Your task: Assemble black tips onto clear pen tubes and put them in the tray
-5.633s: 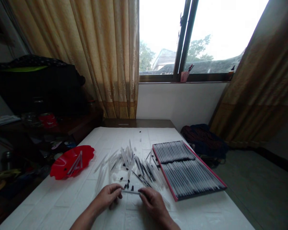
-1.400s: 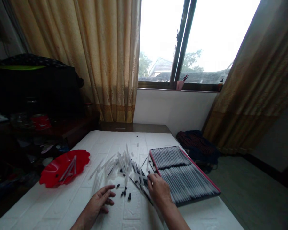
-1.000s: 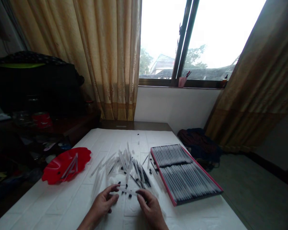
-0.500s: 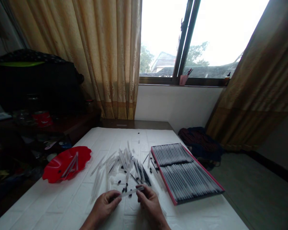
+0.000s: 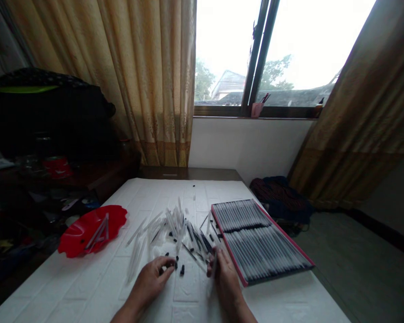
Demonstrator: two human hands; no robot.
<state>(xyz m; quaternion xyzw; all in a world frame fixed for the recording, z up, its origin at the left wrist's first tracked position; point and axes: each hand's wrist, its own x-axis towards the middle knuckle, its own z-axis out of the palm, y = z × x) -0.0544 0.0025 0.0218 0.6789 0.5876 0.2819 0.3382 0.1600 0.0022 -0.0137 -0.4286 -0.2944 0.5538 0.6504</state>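
My left hand (image 5: pixel 153 278) is low over the white table, its thumb and fingers pinched at a small black cap (image 5: pixel 175 265). Just right of it lies another black cap (image 5: pixel 182 270). In my right hand (image 5: pixel 226 276), a clear plastic tube (image 5: pixel 215 264) stands nearly upright between thumb and fingers, blurred by motion. Beyond both hands spreads a loose pile of clear tubes (image 5: pixel 175 223), with dark thin sticks (image 5: pixel 205 242) at its right side. To the right of my right hand lies a red-edged box (image 5: pixel 245 282) filled with two rows of dark-ended tubes.
A red scalloped dish (image 5: pixel 70 233) holding a few clear tubes stands at the table's left. Dark furniture (image 5: pixel 111 172) adjoins that side. Behind the table are a wall, a window and curtains (image 5: pixel 164 89); folded dark cloth (image 5: pixel 279 197) lies beyond the right edge.
My right hand has moved right, turning the clear tube from nearly level to upright. My left hand has let go of the tube's other end and shifted slightly towards the black caps.
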